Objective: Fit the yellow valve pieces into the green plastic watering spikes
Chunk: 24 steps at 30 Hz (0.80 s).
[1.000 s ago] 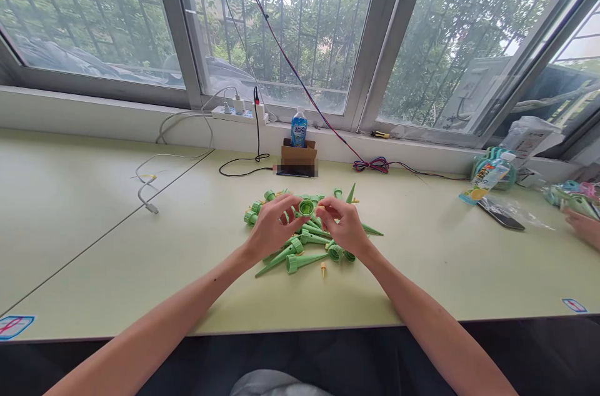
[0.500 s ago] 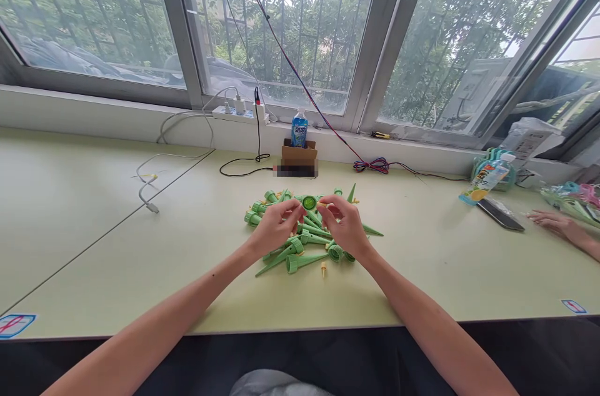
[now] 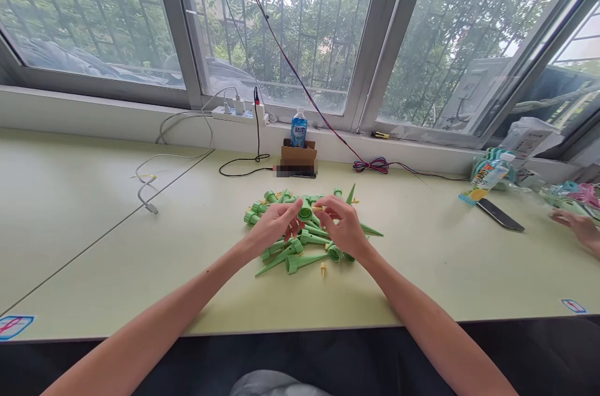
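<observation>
A pile of green plastic cone spikes [image 3: 300, 240] with round cup ends lies on the pale green table [image 3: 140, 258], mixed with small yellow pieces. My left hand [image 3: 272, 227] pinches one green spike [image 3: 305, 213] just above the pile, its cup end turned toward me. My right hand [image 3: 342, 224] is closed beside it, fingertips pinching a small yellow piece [image 3: 319, 208] at the spike's side. A loose yellow piece [image 3: 323, 270] lies in front of the pile.
A cardboard box [image 3: 299, 157] with a blue bottle [image 3: 299, 127] stands behind the pile, by cables and a power strip [image 3: 237, 112]. A phone [image 3: 500, 214], a drink pack [image 3: 485, 178] and another person's hand [image 3: 574, 224] are at the right.
The held spike has tilted and dropped slightly, its cup opening turned less toward me. My hands stay close together. The other person's hand at the right has drawn back toward the edge.
</observation>
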{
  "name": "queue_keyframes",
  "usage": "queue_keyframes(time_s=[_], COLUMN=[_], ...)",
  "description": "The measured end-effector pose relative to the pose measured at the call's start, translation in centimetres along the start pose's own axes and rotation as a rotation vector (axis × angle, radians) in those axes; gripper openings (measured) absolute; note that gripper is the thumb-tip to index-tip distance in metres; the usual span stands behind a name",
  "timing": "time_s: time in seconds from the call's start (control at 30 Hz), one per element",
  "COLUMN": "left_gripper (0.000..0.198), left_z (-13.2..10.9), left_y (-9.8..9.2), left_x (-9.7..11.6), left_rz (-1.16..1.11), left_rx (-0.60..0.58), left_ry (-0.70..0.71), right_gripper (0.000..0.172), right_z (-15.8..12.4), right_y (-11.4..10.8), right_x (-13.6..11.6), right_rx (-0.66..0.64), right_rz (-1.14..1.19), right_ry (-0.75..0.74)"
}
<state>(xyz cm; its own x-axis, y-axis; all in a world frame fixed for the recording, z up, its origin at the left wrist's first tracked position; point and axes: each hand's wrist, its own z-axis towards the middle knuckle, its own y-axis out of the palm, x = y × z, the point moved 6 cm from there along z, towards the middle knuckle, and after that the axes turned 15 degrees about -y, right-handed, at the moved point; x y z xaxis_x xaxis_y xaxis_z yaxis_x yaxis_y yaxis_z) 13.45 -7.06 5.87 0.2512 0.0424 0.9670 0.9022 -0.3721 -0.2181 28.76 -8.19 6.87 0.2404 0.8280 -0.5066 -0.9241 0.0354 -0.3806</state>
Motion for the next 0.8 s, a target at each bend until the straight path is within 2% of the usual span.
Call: queue_keyframes(time_s=[0.27,0.47,0.8], left_gripper=[0.051,0.043,0.026], left_z=[-0.4,-0.3,-0.7], left_y=[0.3,0.2,0.0], left_x=[0.8,0.4,1.1], left_rz=[0.039,0.153,0.287], left_rx=[-0.039,-0.032,0.143], left_ry=[0.042,0.080,0.294], right_gripper=[0.020,0.022,0.023], right_z=[0.0,0.0,-0.1], right_y=[-0.2,-0.3,-0.1], right_x=[0.3,0.5,1.0], right_rx=[0.001,0.006,-0.002], right_rz=[0.005,-0.023,-0.034], right_ry=[-0.017,-0.015,0.027])
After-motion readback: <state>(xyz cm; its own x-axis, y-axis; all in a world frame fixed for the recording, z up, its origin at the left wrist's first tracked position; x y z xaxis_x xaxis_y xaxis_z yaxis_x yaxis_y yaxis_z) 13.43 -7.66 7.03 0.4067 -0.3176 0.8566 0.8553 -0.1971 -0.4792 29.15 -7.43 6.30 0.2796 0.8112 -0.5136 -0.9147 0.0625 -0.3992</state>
